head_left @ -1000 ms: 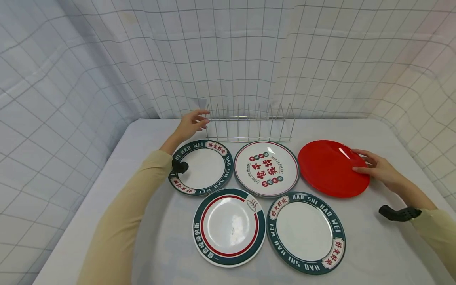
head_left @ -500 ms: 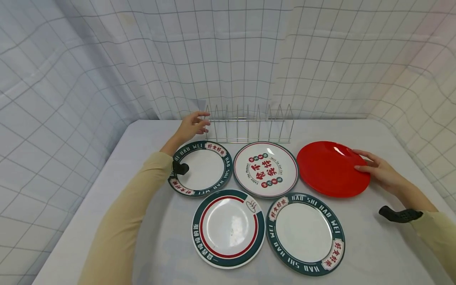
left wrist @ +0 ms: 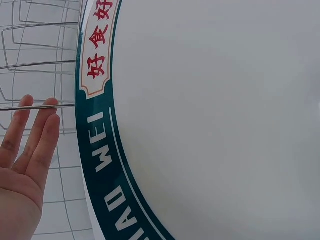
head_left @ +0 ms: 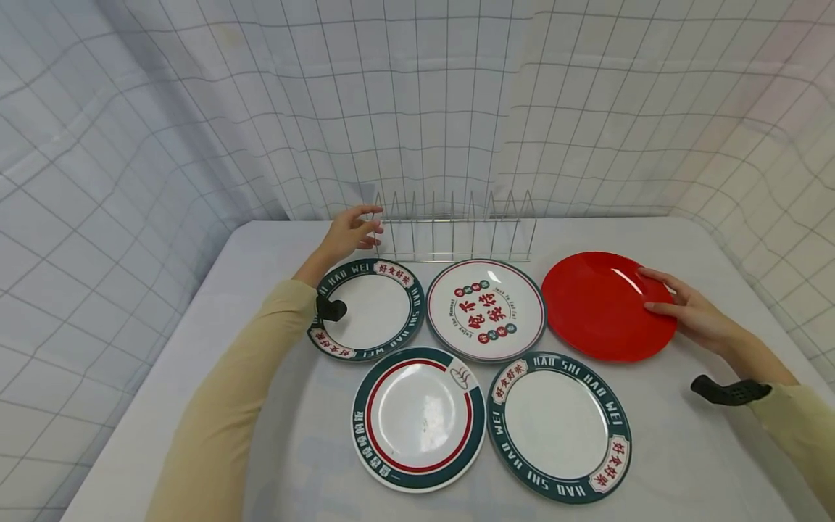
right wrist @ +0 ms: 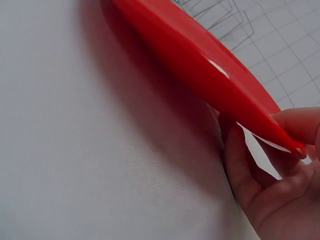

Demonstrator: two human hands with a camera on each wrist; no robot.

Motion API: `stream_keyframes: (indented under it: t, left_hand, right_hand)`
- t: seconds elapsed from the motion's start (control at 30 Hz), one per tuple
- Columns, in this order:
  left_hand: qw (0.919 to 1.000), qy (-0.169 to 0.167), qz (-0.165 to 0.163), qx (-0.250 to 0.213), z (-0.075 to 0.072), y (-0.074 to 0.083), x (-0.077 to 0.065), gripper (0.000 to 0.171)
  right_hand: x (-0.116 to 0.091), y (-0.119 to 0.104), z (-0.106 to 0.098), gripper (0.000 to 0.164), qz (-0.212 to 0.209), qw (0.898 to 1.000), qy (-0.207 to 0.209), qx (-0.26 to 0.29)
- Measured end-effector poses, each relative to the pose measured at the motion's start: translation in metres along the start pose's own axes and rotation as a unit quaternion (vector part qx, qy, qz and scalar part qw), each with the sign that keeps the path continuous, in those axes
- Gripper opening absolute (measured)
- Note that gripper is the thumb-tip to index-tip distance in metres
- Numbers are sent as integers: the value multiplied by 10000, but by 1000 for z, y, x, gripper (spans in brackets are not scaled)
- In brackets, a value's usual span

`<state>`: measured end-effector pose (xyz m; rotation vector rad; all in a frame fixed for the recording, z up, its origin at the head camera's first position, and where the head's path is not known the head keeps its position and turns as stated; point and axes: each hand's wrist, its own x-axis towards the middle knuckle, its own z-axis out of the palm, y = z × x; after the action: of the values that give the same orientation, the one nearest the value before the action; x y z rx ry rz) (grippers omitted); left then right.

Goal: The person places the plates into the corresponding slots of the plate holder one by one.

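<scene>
My right hand (head_left: 701, 315) grips the right rim of a glossy red plate (head_left: 607, 308), thumb on top and fingers curled underneath. In the right wrist view the red plate (right wrist: 200, 60) tilts, its gripped side raised off the white cloth with a shadow below. At the back, my left hand (head_left: 349, 233) is at the left end of a wire dish rack (head_left: 453, 239). Its extended fingertips touch a wire of the rack (left wrist: 40, 65) in the left wrist view. Below the left wrist lies a white plate with a dark green lettered rim (head_left: 368, 308).
Right of that plate lies a white plate with red characters (head_left: 485, 308). Closer in are a green-rimmed plate with a red ring (head_left: 420, 420) and another green-rimmed lettered plate (head_left: 561, 428). A white checked curtain (head_left: 424, 94) hangs behind the white-covered table (head_left: 672, 449).
The red plate's far edge has risen slightly, and my right hand has shifted a little up and left with it. My left hand stays at the rack.
</scene>
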<state>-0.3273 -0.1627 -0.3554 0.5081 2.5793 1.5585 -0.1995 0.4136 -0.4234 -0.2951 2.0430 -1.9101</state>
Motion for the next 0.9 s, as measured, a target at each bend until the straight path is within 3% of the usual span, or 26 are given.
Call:
stream_keyframes:
  t: [0.4, 0.9]
  left_hand:
    - [9999, 12, -96, -120, 0, -4, 1, 42]
    - [9999, -5, -79, -118, 1, -9, 4, 43]
  right_hand:
    - [-3, 3, 3, 54, -104, 9998, 134, 77]
    - [-8, -8, 20, 36, -537, 9910, 1046, 633]
